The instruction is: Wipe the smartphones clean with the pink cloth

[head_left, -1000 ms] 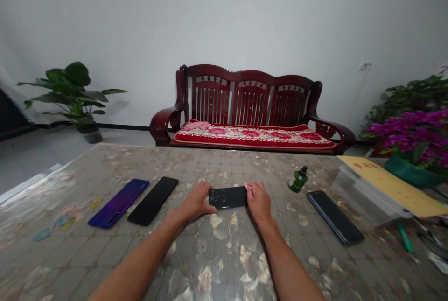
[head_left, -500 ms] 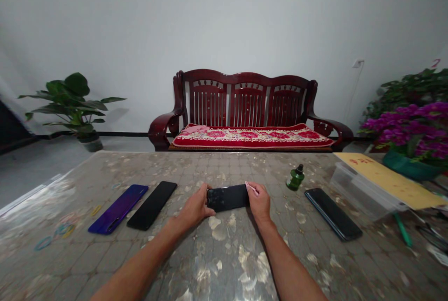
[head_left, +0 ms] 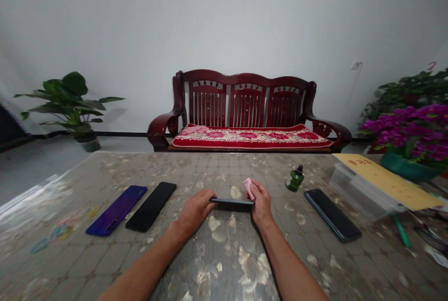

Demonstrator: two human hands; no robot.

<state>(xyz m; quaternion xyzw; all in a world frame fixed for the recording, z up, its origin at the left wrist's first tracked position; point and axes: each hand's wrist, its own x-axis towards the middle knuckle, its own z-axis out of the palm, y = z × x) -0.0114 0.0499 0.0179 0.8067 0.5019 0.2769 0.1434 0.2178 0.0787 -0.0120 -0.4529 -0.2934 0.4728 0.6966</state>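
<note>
Both hands hold a black phone [head_left: 231, 201] by its short ends, a little above the patterned table [head_left: 224, 254]. The phone lies level with my eye, so only its thin edge shows. My left hand [head_left: 194, 209] grips the left end with curled fingers. My right hand [head_left: 261, 204] grips the right end and also pinches a small pink cloth [head_left: 248, 187] that sticks up above its fingers.
A purple phone [head_left: 117, 210] and a black phone [head_left: 151, 206] lie on the left, another dark phone [head_left: 332, 214] on the right. A small green bottle [head_left: 294, 178], a clear box under a yellow envelope [head_left: 385, 180], rubber bands [head_left: 59, 231] and flowers [head_left: 413, 128] are around. A wooden bench [head_left: 245, 114] stands behind.
The phone, lying flat with its dark face up before, has been tipped in both hands until only its edge is seen. The pink cloth now shows more above my right hand.
</note>
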